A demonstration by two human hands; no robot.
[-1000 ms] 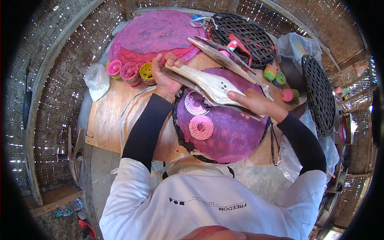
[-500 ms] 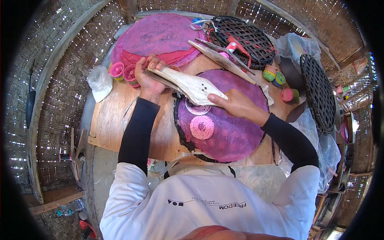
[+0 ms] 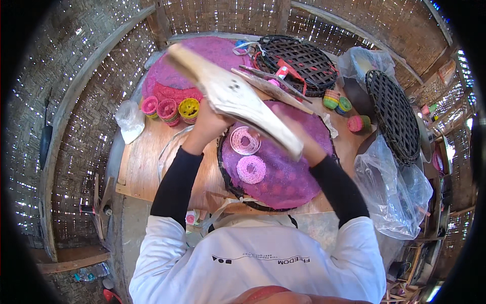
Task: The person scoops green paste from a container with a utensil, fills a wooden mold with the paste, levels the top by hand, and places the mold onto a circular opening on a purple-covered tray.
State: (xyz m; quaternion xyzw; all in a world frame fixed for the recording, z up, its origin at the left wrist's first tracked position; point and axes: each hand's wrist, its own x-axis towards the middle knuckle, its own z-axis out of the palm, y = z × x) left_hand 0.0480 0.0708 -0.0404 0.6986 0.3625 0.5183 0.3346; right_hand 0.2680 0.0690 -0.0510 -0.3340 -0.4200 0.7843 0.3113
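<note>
A pale wooden tool (image 3: 233, 96), paddle-shaped with a few dark holes, is held slantwise over the purple mesh round (image 3: 301, 182), blurred at its ends. My left hand (image 3: 207, 121) grips it from below near the middle. Behind its lower right end is my right hand (image 3: 306, 142), smeared by motion, its fingers mostly hidden. Under the tool, a pink lacy ring (image 3: 245, 142) lies in a white round frame and a second pink ring (image 3: 251, 169) lies loose on the purple mesh.
Stacked colored cups (image 3: 167, 111), a white bag (image 3: 129, 121) and pink sheets (image 3: 174, 71) stand left and back on the plywood table (image 3: 139, 172). Black woven trays (image 3: 392, 116), wooden pieces (image 3: 268, 86), small colored cups (image 3: 359, 124) and clear plastic (image 3: 385, 197) are right and back.
The wooden tool has swung up at its left end and tilted more steeply, its right end lower. My left hand has moved from that end toward the middle, my arms drawing closer together.
</note>
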